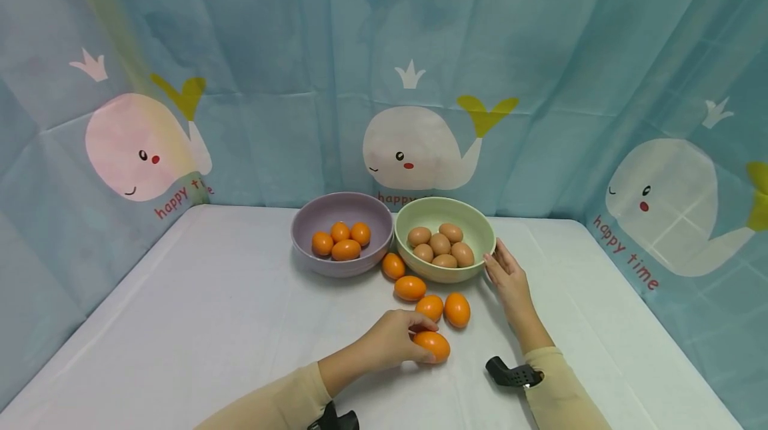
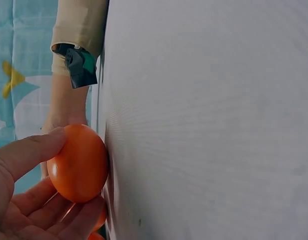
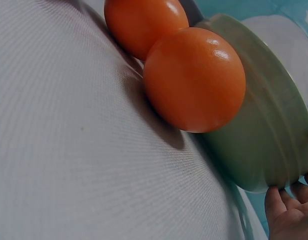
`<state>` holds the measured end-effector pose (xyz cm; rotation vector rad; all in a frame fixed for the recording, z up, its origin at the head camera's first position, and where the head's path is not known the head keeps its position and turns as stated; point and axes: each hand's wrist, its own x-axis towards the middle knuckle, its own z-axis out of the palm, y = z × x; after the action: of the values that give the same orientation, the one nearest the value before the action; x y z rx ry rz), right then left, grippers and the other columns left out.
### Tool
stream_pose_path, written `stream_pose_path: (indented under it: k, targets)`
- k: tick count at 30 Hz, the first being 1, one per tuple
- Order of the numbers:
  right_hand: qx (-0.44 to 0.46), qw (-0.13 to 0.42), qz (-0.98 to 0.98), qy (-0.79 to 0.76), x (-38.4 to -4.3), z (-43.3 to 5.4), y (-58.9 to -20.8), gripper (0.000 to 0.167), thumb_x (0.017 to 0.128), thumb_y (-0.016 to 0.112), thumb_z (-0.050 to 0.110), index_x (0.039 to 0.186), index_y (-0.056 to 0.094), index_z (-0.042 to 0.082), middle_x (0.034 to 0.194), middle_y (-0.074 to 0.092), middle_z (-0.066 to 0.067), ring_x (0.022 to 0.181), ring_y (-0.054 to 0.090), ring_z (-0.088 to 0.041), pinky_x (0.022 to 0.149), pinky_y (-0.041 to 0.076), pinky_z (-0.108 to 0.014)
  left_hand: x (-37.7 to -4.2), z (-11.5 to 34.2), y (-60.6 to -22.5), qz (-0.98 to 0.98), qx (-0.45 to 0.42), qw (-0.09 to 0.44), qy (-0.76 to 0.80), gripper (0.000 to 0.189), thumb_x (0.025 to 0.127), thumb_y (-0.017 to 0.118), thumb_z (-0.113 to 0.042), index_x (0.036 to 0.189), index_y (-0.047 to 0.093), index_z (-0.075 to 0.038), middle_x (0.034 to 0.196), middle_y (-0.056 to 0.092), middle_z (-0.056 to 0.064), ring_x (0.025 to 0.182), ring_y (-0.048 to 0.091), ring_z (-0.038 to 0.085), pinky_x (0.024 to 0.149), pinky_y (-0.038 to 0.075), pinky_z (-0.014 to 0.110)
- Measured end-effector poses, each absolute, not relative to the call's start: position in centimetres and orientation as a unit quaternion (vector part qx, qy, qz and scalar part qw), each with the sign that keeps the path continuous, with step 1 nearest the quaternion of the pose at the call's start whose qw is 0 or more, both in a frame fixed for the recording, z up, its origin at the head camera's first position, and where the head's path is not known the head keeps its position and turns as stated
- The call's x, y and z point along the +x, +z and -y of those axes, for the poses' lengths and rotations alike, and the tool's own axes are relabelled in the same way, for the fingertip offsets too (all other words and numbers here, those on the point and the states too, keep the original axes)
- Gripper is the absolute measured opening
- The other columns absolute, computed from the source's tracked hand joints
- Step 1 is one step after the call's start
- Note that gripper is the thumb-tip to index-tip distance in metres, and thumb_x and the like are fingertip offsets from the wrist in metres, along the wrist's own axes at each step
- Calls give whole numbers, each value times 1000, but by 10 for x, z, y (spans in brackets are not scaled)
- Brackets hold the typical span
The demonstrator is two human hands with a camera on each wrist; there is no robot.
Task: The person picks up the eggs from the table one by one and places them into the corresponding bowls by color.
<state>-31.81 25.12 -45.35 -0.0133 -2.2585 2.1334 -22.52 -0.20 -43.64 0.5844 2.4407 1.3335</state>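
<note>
Pinched between the thumb and fingers of my left hand [image 1: 393, 340] is a smooth orange egg [image 2: 79, 164], low over the white tabletop in the head view. My right hand [image 1: 510, 280] grips the right side of the green bowl [image 1: 403, 245], its thumb at the rim and its fingers along the outer wall. Several brown eggs [image 1: 440, 244] lie in that bowl. Touching it on the left is a purple bowl [image 1: 304, 250] with several orange eggs [image 1: 346, 250] inside. Other orange eggs [image 1: 457, 310] lie in a loose line between the green bowl and my left hand.
White cloth covers the table [image 1: 240, 323]. A blue curtain [image 1: 270, 83] with whale prints hangs behind and along both sides. A black wrist mount [image 1: 510, 373] sits at the right sleeve, close above the table.
</note>
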Motion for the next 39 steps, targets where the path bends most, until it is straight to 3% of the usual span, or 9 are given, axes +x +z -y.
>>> stream_pose_path:
  k: [8, 16, 26, 39]
  targets:
    - [-5, 16, 731, 682, -317, -252, -453, 66, 105, 48, 30, 160, 13, 16, 167, 14, 0, 154, 17, -15, 114, 31, -26, -226, 6, -432, -846, 178, 156, 477, 31, 73, 88, -21, 102, 75, -18, 100, 71, -9, 95, 62, 6, 87, 53, 26]
    - [-2, 18, 724, 690, -318, -252, -453, 66, 105, 48, 27, 160, 14, 14, 167, 15, -1, 154, 18, -15, 112, 33, -22, -232, 19, -409, -842, 179, 138, 489, 36, 75, 86, -22, 108, 75, -16, 110, 71, -2, 104, 66, 16, 91, 56, 34]
    - [4, 12, 722, 692, -318, -252, -453, 67, 105, 48, 30, 160, 12, 16, 167, 14, 1, 154, 16, -14, 112, 32, -21, -239, 37, -386, -851, 161, 119, 486, 43, 76, 86, -27, 115, 73, -13, 116, 71, 2, 109, 65, 21, 92, 57, 36]
    - [-3, 16, 719, 695, -319, -251, -454, 68, 105, 49, 27, 160, 13, 13, 167, 14, -2, 154, 17, -16, 112, 33, -21, -254, 54, -365, -871, 118, 56, 474, 38, 77, 86, -26, 111, 74, -14, 110, 74, 0, 107, 66, 18, 93, 57, 36]
